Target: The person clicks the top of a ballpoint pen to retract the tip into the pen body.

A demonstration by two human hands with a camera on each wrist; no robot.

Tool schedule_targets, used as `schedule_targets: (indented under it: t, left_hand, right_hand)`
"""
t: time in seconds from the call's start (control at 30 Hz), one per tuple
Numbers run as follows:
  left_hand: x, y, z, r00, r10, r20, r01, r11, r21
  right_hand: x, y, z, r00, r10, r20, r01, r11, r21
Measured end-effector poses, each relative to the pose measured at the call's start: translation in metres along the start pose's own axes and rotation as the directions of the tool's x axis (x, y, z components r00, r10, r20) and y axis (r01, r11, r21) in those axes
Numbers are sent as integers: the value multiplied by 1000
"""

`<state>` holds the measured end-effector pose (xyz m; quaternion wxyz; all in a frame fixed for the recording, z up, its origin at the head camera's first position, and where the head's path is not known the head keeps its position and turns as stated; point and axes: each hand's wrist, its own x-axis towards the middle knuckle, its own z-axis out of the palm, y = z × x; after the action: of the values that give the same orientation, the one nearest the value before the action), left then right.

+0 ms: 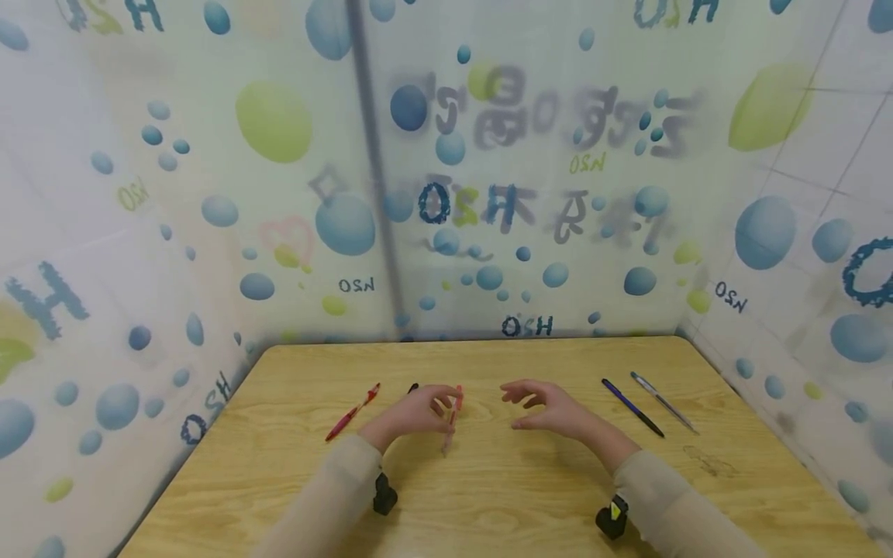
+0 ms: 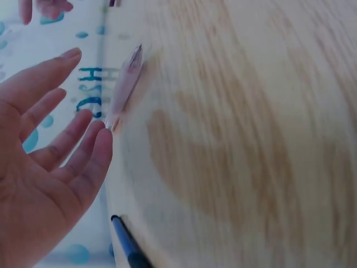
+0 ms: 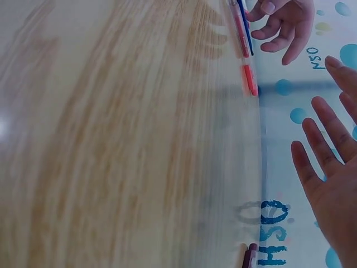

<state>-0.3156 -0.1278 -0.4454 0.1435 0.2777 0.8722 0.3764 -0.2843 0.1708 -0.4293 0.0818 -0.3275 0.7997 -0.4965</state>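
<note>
My left hand [image 1: 417, 411] hovers over a clear pink pen [image 1: 458, 401], its fingers loosely bent. In the left wrist view the pen [image 2: 126, 89] lies on the wooden table just past the fingertips, with nothing in the hand [image 2: 50, 151]. A dark pen [image 1: 413, 387] is mostly hidden behind this hand. To its left lies a red pen [image 1: 353, 412], slanted. Across from it, my right hand [image 1: 551, 408] is raised over the table, fingers apart and holding nothing. Right of that hand lie a dark blue pen [image 1: 632, 407] and a clear pen with a blue end [image 1: 663, 401].
The wooden table [image 1: 488, 496] ends at a curtain [image 1: 558, 302] printed with blue and green bubbles, which also closes off both sides. Faint dark scribble marks [image 1: 709, 461] show on the table at the right. A small black device [image 1: 611, 519] sits at the right wrist, another [image 1: 384, 494] at the left.
</note>
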Motion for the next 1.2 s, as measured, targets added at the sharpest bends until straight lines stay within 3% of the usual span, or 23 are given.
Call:
schedule_targets:
  t: [0.13, 0.53, 0.9, 1.2]
  left_hand:
    - [3, 2, 4, 1000, -18, -9, 18, 1000, 10]
    - [13, 7, 17, 999, -41, -34, 46, 990, 135]
    - [14, 7, 21, 998, -64, 13, 62, 991, 115]
    - [17, 11, 21, 996, -70, 60, 59, 983, 174]
  right_hand:
    - [-2, -8, -1, 1000, 12, 15, -12, 1000, 0]
    - [1, 30, 0, 1000, 24, 12, -23, 999, -29]
    - [12, 29, 13, 999, -7, 32, 7, 1000, 16]
    - [19, 43, 18, 999, 9, 50, -9, 1000, -14]
